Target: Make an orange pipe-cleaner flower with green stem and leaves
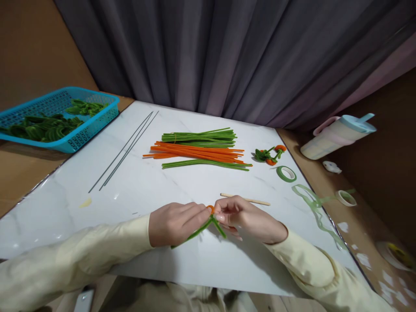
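Between my two hands is a small orange coil of pipe cleaner (211, 209), with a green pipe cleaner (218, 227) hanging below it, its two ends spread apart. My left hand (177, 223) has its fingers closed on the coil's left side. From the right, my right hand (242, 216) pinches at the same piece with thumb and forefinger; its lower fingers are loosely curled. The fingertips partly hide the join of orange and green. Just beyond my right hand lies a thin wooden stick (260, 202).
Bundles of green pipe cleaners (201, 138) and orange pipe cleaners (198, 151) lie mid-table. Thin dark wires (121, 151) are to the left, near a blue basket (94, 130) of green pieces. Rightward are finished orange-green pieces (271, 156), green tape (286, 173) and a tumbler (338, 135).
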Tool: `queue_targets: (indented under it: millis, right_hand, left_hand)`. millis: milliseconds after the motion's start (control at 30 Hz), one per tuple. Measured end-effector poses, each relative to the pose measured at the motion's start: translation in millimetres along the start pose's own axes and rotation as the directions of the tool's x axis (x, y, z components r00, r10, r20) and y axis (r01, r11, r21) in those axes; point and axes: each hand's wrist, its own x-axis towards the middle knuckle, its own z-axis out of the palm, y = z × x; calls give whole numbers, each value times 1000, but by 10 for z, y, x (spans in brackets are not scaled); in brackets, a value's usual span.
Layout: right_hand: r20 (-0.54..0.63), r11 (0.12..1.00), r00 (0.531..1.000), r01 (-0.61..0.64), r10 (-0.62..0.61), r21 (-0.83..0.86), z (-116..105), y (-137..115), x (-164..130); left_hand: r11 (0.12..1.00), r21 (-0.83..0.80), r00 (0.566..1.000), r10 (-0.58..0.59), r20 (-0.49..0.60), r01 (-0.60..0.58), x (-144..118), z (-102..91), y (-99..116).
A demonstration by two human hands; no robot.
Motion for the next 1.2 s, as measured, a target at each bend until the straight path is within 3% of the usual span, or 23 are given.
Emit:
queue_targets:
  millis: [167,300,400,567,767,933,1033,1133,1200]
  right_hand:
    - [-180,991,981,86,-66,104,65,97,-23]
    - [-173,938,984,95,-38,333,95,200,4]
    - [-113,846,993,49,13,531,109,252,32]
    - [-68,777,998,40,3,629,131,325,71]
    - [-44,804,996,86,-74,589,112,388,123]
    - [14,765,994,71,-104,641,97,377,161]
    - [58,789,991,61,-122,612,63,383,162]
    - [-15,890,989,140,-148,433,33,366,120]
    - [-123,957,974,213,-192,195,34,341,81]
  left_hand:
    - [994,113,990,24,-141,-8,-2,11,-10]
    - [982,149,949,154,-274,-117,51,-5,-39]
    - [977,162,937,180,-301,-136,70,-4,-57]
    - [976,169,923,186,-336,-135,60,8,-47]
    - [996,-83,951,-9,-308,-17,35,21,-16]
    - [944,-319,959,-161,-233,81,23,29,14]
    - [897,-415,950,-248,-192,150,31,17,25]
    - [833,-489,929,-353,-114,256,51,-9,16]
    - [756,-561,913,-409,-1,338,67,-27,3]
